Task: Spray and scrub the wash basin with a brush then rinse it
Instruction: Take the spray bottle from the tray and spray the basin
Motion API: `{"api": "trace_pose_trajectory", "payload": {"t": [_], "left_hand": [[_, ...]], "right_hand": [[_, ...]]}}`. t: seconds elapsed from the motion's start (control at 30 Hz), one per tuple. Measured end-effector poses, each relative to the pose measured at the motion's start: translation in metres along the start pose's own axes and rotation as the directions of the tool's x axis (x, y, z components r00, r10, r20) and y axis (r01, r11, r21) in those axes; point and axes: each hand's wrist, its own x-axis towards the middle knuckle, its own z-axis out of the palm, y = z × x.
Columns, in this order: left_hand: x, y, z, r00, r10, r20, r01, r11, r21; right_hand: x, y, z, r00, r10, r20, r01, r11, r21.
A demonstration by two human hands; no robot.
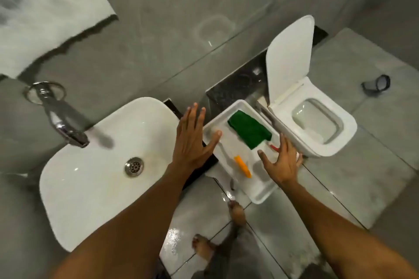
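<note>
Filling the frame's eight o'clock, basin (90,165) sits empty under the tap (65,124). White tray (260,195) at its three o'clock holds green cloth (249,129) and orange-handled brush (243,166). Left hand (192,140) and right hand (282,163) hover, fingers spread, gripping nothing.

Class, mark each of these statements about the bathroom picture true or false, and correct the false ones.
1. The white toilet lid is raised. True.
2. The green cloth lies in the white oval wash basin. False: it lies in the white rectangular tray.
3. Both hands, left and right, are open and hold nothing. True.
4. Water runs from the chrome tap. False: no stream shows.
</note>
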Motion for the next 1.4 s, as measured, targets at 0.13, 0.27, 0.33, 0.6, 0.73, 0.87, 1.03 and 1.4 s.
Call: {"api": "trace_pose_trajectory", "payload": {"t": [0.13,0.27,0.33,0.6,0.73,0.87,1.03,1.4], "left_hand": [[-0.002,-0.006,0.022,0.995,-0.042,0.086,0.034,0.995,0.097],[-0.006,-0.015,0.037,0.996,-0.003,0.089,-0.011,0.987,0.161],[-0.005,-0.015,0.039,0.998,-0.015,0.068,0.004,0.986,0.167],[-0.003,-0.009,0.040,0.995,-0.075,0.067,0.062,0.982,0.178],[-0.003,-0.008,0.039,0.994,-0.092,0.065,0.081,0.985,0.156],[-0.002,-0.013,0.045,0.995,-0.084,0.053,0.074,0.983,0.167],[-0.003,-0.018,0.048,0.999,-0.043,0.007,0.041,0.985,0.166],[-0.046,-0.030,0.002,0.954,-0.221,-0.201,0.217,0.975,-0.041]], "right_hand": [[0.000,0.020,0.016,0.992,0.127,0.010,-0.123,0.932,0.342],[0.007,0.037,0.033,0.964,0.261,-0.057,-0.197,0.837,0.510],[0.008,0.041,0.042,0.938,0.338,-0.076,-0.226,0.762,0.607],[0.030,0.030,0.066,0.787,0.616,-0.034,-0.314,0.448,0.837],[0.038,0.021,0.069,0.835,0.548,-0.052,-0.271,0.491,0.828],[0.049,0.015,0.070,0.903,0.415,-0.107,-0.212,0.649,0.730],[0.047,0.007,0.063,0.948,0.298,-0.110,-0.162,0.751,0.640],[-0.020,-0.087,0.010,0.981,-0.070,0.180,-0.107,0.575,0.811]]}}
